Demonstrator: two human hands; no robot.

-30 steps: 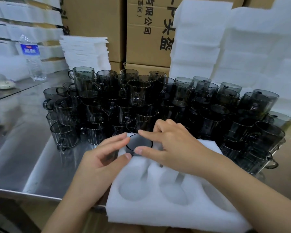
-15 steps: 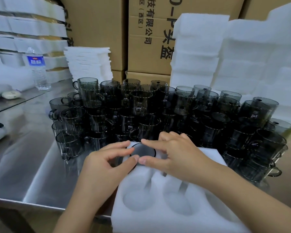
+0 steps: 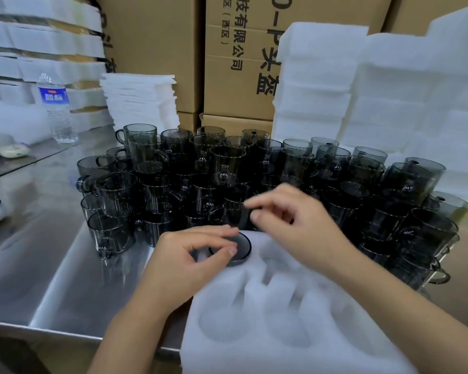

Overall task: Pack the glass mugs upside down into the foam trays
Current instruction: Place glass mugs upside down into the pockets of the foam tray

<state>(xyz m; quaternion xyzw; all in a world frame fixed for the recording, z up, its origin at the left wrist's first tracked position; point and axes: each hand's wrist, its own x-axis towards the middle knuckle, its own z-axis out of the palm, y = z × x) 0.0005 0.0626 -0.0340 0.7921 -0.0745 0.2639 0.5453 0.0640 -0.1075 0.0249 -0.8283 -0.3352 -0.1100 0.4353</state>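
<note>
A white foam tray (image 3: 287,336) with round pockets lies at the table's near edge. One dark glass mug (image 3: 241,251) sits upside down in its far left pocket, base up. My left hand (image 3: 189,255) rests on that mug with its thumb and fingertips on the base. My right hand (image 3: 295,220) is lifted off the tray and hovers over the nearest upright mugs (image 3: 235,209), fingers loosely curled, holding nothing I can see. Behind the tray stands a dense crowd of smoky glass mugs (image 3: 227,168), several stacked in two layers.
The steel table (image 3: 38,265) runs left; its front edge is close. A water bottle (image 3: 56,109) stands at the far left. Stacks of foam trays (image 3: 389,98) and foam sheets (image 3: 141,101) back onto cardboard boxes (image 3: 238,63).
My right hand has left the seated mug and risen toward the upright mugs behind the tray. My left hand stays on the mug's base. The view has tilted up slightly.
</note>
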